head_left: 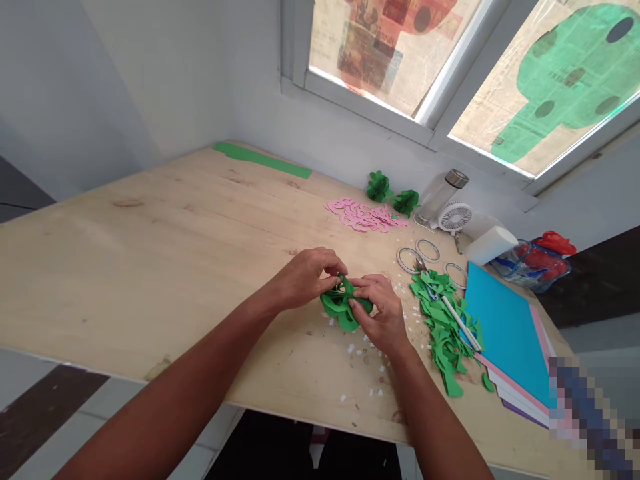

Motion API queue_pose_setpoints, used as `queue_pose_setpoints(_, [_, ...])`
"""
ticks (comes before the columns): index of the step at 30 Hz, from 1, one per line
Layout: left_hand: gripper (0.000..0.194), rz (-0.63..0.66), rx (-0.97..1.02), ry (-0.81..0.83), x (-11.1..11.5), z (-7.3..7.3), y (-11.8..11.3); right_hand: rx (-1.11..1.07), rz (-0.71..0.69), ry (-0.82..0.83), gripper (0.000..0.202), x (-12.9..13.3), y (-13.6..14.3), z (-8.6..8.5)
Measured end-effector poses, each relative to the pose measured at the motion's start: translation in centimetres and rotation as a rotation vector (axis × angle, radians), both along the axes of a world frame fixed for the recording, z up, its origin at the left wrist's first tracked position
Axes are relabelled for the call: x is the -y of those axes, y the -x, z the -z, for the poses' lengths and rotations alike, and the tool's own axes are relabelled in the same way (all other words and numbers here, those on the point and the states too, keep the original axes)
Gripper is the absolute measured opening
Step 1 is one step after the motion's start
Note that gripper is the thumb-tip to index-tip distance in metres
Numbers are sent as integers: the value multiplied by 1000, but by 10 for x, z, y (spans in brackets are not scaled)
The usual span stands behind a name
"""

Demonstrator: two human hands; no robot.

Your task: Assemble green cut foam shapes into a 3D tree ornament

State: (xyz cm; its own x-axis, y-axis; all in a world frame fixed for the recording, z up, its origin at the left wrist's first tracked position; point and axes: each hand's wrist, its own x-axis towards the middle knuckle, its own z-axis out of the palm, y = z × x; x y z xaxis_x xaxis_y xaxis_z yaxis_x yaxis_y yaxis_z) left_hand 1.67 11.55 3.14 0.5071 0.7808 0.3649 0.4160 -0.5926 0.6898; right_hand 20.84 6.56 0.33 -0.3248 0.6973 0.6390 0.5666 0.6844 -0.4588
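A green paper flower [345, 319] with rounded petals is between my two hands, just above the wooden table [175, 253]. My left hand [315, 275] pinches its upper left part between thumb and fingertips. On its right side, my right hand [380, 310] grips the petals, with the thumb in front and the fingers behind. Tiny white paper bits [357, 348] lie scattered below and to the right. Two finished-looking green paper balls [379, 186] stand near the wall, behind a heap of pink paper cutouts [365, 215].
Right of my hands lie green scraps [445, 327], scissors [425, 277], a white pen-like stick [460, 323] and tape rolls [427, 251]. Coloured sheets [510, 327] are stacked farther right. A bottle [443, 193], small fan [455, 217] and white roll [493, 244] line the wall. A green strip [263, 160] lies at the back.
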Motion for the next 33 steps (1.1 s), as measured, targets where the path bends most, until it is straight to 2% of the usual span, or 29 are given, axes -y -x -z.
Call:
queue_pose_setpoints(7, [14, -17, -19, -18, 1, 0, 0, -3, -6, 9, 11, 0, 0, 0])
queue_pose_setpoints(19, [17, 86, 13, 21, 0, -3, 5, -89, -61, 97, 10, 1, 2, 1])
queue_pose_setpoints(33, [16, 147, 77, 109, -3, -5, 13, -238, -120, 241, 11, 4, 5, -4])
